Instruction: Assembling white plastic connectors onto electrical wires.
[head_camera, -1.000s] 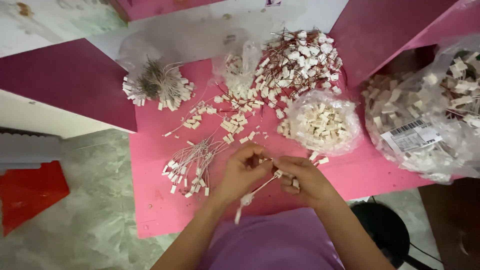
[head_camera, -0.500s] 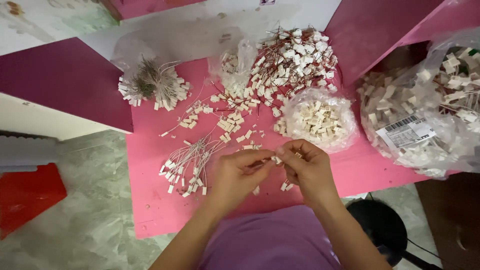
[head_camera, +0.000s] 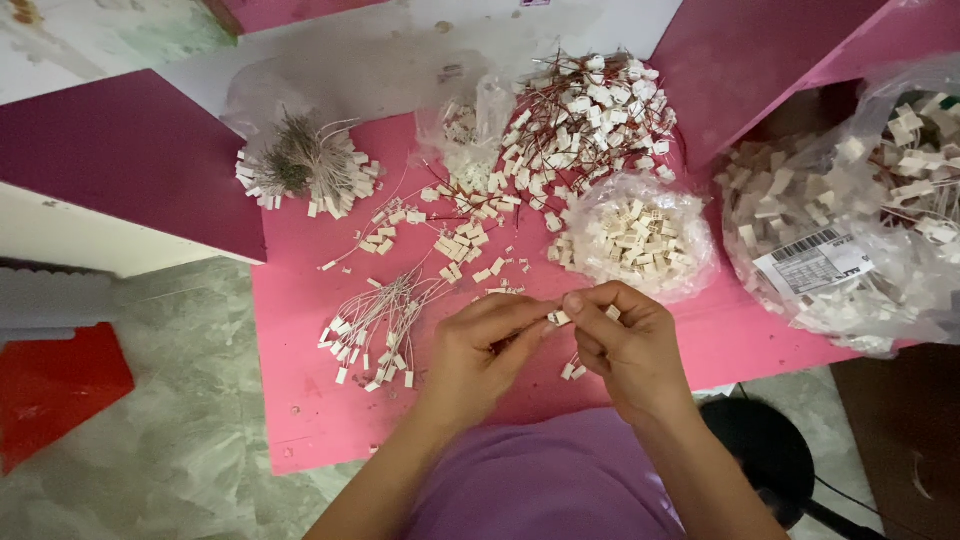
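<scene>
head view, looking down on a pink table (head_camera: 300, 420). the left hand (head_camera: 480, 355) and the right hand (head_camera: 625, 345) meet over the table's near edge, fingertips pinched together on a small white connector (head_camera: 558, 317) held between them; both hands are closed on it, thumb against forefinger, and the piece is clear of the table. whether a wire is already seated in the connector cannot be told (the fingers cover most of it). the step in hand appears to be the joining of a lead to its housing. just left of the hands lies a fan of white wired leads (head_camera: 375, 330); beyond them, loose connectors (head_camera: 460, 245) are scattered toward a heap of red-wired connectors (head_camera: 590, 110). a clear bag of white housings (head_camera: 635, 235) sits just beyond the right hand, and a larger bag of parts (head_camera: 850, 230) stands well to the right. a bundle of grey-wired pieces (head_camera: 300, 165) lies at far left. the next move would likely call for fine alignment and a firm, straight push, then a free hand to reach for the next piece.
</scene>
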